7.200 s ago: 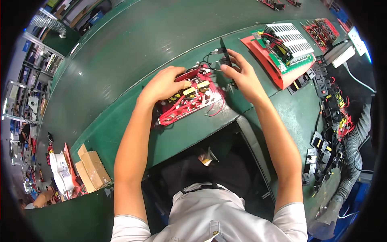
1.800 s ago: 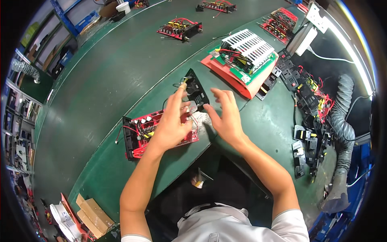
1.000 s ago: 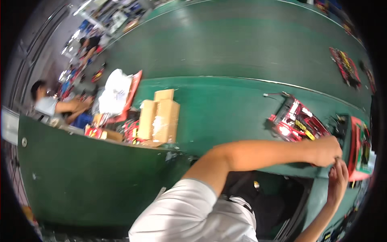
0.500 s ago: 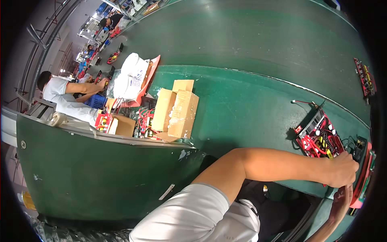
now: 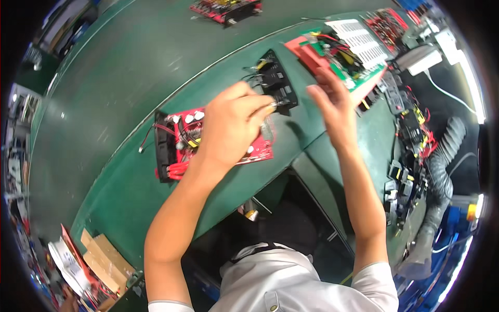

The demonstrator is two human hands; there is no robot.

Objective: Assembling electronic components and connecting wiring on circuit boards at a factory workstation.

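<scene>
My left hand [image 5: 232, 125] is pinched closed above a red circuit board [image 5: 260, 150]. What its fingertips hold, at the near end of a black panel [image 5: 275, 78], is too small to make out. Wires run from the panel's left side. Along the red board's left edge stands a black end plate [image 5: 165, 145], with red wires and white-topped round parts beside it. My right hand [image 5: 337, 106], a little blurred, is raised with fingers apart and nothing in them. Just beyond it, a green circuit board [image 5: 358, 78] with yellow parts and wires rests on a red-pink base, beside a white slotted block [image 5: 358, 41].
Another red board [image 5: 226, 9] lies on the dark belt at the top. Several black parts with wires [image 5: 408, 125] line the right side, near a grey flexible hose [image 5: 439, 177]. Cardboard boxes [image 5: 106, 260] and a white roll [image 5: 67, 268] stand at lower left.
The view has swung to the right. My hands, close together beside the red board before, are now apart: the left over the board, the right lifted near the green board.
</scene>
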